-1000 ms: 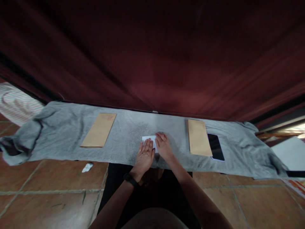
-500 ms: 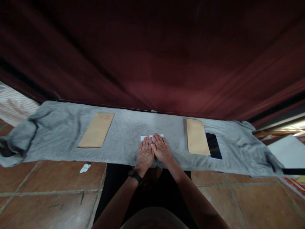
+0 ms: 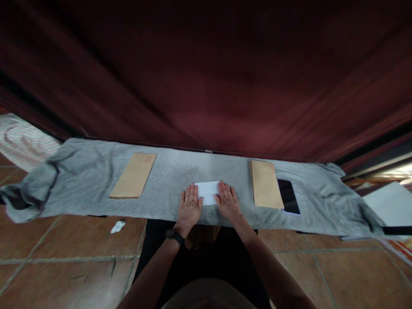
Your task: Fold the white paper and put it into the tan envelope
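Observation:
A small white sheet of paper (image 3: 207, 192), seemingly folded, lies on the grey cloth (image 3: 180, 159) right in front of me. My left hand (image 3: 189, 207) rests flat over its left end, fingers stretched out and pointing away from me. At the right end my right hand (image 3: 228, 203) lies flat in the same way, its thumb reaching in along the paper's edge. Neither hand grips anything. Between them the middle of the sheet shows.
A brown envelope (image 3: 133, 176) lies to the left. More brown envelopes, apparently stacked (image 3: 266, 184), sit on the right, overlapping a dark phone (image 3: 289, 196). Dark red fabric (image 3: 206, 86) rises behind the cloth. A crumpled white scrap (image 3: 118, 226) is on the tiled floor (image 3: 77, 240).
Both hands have slid apart, from side by side at the paper's middle out to its two ends, uncovering the white sheet between them. The view has shifted slightly.

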Motion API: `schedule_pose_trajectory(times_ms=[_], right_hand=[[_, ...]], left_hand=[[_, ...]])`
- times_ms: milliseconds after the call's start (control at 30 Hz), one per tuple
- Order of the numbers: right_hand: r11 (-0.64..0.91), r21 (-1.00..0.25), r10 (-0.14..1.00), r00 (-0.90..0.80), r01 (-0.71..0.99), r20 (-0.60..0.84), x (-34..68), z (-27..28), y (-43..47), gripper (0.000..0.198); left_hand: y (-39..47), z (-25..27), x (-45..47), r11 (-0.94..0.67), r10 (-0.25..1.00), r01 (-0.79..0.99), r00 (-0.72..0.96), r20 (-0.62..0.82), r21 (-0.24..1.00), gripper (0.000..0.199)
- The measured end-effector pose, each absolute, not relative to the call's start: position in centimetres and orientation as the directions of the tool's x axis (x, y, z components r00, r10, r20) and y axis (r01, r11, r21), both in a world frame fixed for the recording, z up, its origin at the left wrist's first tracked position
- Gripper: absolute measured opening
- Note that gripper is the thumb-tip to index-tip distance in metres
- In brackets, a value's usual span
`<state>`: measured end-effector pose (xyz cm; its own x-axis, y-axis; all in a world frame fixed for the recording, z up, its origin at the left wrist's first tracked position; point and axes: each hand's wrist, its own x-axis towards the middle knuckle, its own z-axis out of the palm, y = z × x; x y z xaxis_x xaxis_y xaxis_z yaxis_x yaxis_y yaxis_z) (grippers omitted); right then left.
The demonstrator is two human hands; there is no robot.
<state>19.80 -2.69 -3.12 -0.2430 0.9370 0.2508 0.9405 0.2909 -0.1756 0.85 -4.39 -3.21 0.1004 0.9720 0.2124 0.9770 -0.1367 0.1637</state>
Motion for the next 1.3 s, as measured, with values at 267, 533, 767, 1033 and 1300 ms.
schedule_pose_trajectory(times_ms=[267, 533, 767, 1033, 1300], right_hand=[[0.408, -0.201, 0.892, -0.342, 0.891, 0.295, 17.3, -3.3, -4.6, 0.053], [0.393, -0.120, 0.905, -0.361, 0.911, 0.225, 17.9, -3.9, -5.0, 0.057], [0.318, -0.169, 0.933, -0.276, 0.933, 0.233, 19.4, -3.2, -5.1, 0.051], [0.337, -0.239, 0.934, -0.291, 0.911, 0.208, 16.8, -2.2, -3.1, 0.050], [0.347, -0.199, 0.921, -0.294, 0.917, 0.255, 18.2, -3.7, -2.8, 0.054]], left_hand=[[-4.6, -2.4, 1.1, -0.114, 0.982, 0.980, 0.086, 0.165, 0.165, 0.059], [-3.5, -1.3, 5.6, -0.289, 0.957, 0.917, 0.272, 0.100, 0.274, 0.057], [-3.1, -2.5, 3.9, -0.295, 0.951, 0.927, 0.263, 0.162, 0.231, 0.060], [-3.4, -2.6, 2.8, -0.305, 0.948, 0.937, 0.280, 0.155, 0.172, 0.059], [-3.8, -2.6, 2.1, -0.256, 0.960, 0.948, 0.228, 0.161, 0.188, 0.059]])
